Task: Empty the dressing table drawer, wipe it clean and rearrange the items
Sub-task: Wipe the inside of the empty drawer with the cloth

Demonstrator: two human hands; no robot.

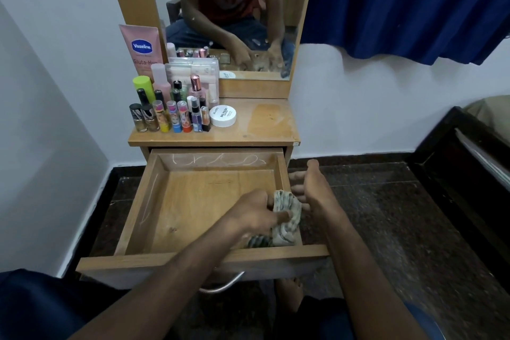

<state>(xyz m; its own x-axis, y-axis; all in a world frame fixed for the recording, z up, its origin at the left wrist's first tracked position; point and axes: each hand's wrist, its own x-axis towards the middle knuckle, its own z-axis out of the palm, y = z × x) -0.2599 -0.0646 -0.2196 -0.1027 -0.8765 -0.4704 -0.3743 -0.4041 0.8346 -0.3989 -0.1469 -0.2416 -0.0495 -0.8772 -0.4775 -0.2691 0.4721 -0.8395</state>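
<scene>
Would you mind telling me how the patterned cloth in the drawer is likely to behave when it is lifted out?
The cloth will probably go floppy: it bunches and folds where the left hand grips it. It looks light, since a few fingers hold it. It may drape and catch on the drawer wall beside it.

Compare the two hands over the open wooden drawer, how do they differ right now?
The left hand grips the patterned cloth with curled fingers; the right hand holds nothing, its fingers spread and straight. The left hand is inside the open wooden drawer, near its right front corner, while the right hand is just outside the drawer's right wall, beside the cloth. Both reach in from the drawer's front.
</scene>
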